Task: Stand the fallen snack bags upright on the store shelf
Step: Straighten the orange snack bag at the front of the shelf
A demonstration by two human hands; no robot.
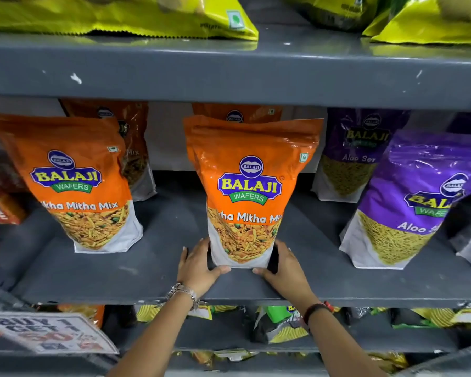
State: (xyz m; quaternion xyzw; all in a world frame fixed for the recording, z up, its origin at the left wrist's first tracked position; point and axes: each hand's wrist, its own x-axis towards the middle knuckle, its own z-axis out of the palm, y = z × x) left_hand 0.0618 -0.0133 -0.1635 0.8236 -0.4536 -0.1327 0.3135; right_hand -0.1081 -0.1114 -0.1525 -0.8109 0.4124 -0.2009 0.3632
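An orange snack bag stands upright in the middle of the grey shelf. My left hand cups its lower left corner and my right hand cups its lower right corner, thumbs lying in front of the base. A second orange bag stands upright to the left. A purple bag stands upright on the right. More orange and purple bags stand behind them.
The shelf above hangs low over the bag tops and carries yellow-green bags. Red packs sit at far left. A promotion sign and mixed small packets fill the lower shelf.
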